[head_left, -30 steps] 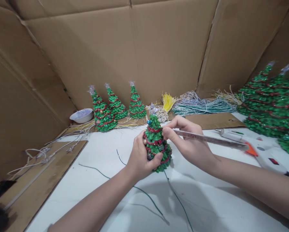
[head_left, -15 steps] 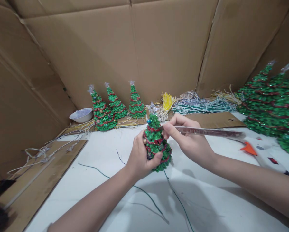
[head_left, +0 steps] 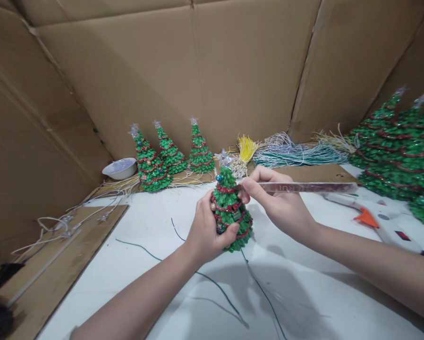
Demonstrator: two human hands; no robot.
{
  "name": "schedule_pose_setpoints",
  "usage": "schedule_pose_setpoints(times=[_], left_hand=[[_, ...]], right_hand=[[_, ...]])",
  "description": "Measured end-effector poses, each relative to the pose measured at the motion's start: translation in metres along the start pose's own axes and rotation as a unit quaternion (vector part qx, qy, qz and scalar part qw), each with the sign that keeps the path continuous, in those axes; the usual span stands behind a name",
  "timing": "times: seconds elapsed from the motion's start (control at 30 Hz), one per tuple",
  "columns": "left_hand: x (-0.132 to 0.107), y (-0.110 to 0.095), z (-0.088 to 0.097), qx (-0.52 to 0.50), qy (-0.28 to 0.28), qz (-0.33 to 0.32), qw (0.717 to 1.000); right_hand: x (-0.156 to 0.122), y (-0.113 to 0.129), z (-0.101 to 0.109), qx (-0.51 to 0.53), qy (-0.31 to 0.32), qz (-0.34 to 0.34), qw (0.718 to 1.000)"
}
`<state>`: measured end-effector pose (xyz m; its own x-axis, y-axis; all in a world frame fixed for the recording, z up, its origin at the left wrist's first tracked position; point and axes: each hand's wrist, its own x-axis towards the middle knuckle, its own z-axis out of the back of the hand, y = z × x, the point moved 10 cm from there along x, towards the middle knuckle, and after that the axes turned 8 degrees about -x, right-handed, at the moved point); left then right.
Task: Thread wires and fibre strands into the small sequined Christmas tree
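My left hand [head_left: 210, 231] is wrapped round a small green Christmas tree [head_left: 227, 198] with red garland, coloured baubles and a clear star [head_left: 224, 157] at its tip. The tree stands nearly upright in the middle of the view, and green wires [head_left: 261, 288] trail from its base. In my right hand [head_left: 275, 198], thumb and fingers pinch a long flat strip with lettering [head_left: 304, 187]. Its near end is at the tree's upper right side, with the exact contact hidden by the fingers; its far end points right.
A white glue gun [head_left: 389, 222] with an orange trigger lies at right, before larger decorated trees [head_left: 392, 146]. Behind are small trees [head_left: 199, 150], a white bowl [head_left: 120, 168], yellow wires [head_left: 248, 148] and green-white wire bundles [head_left: 300, 153]. Cardboard [head_left: 73, 255] with star lights lies left.
The strip's far end has risen, so it now lies nearly level and shows more of the glue gun. My left hand and the tree have hardly moved.
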<state>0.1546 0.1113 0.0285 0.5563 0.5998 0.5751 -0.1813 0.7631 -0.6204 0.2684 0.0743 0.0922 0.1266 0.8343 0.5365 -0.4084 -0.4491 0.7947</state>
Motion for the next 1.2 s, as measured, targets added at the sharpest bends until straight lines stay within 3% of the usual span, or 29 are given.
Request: schedule_pose_setpoints(times=[0.43,0.73,1.2], left_hand=[[-0.0001,-0.0026,0.0005,0.003,0.001,-0.008,1.000],[0.0004,-0.0028,0.0010,-0.003,-0.001,-0.003,1.000],[0.0001,-0.0012,0.0006,-0.004,-0.001,-0.005,1.000]], right_hand=[[-0.0031,-0.0037,0.0005,0.027,-0.016,0.019,0.999],[-0.0065,0.0011,0.0040,-0.053,-0.039,0.051,0.997],[-0.0076,0.0003,0.0037,-0.055,-0.034,0.065,0.996]])
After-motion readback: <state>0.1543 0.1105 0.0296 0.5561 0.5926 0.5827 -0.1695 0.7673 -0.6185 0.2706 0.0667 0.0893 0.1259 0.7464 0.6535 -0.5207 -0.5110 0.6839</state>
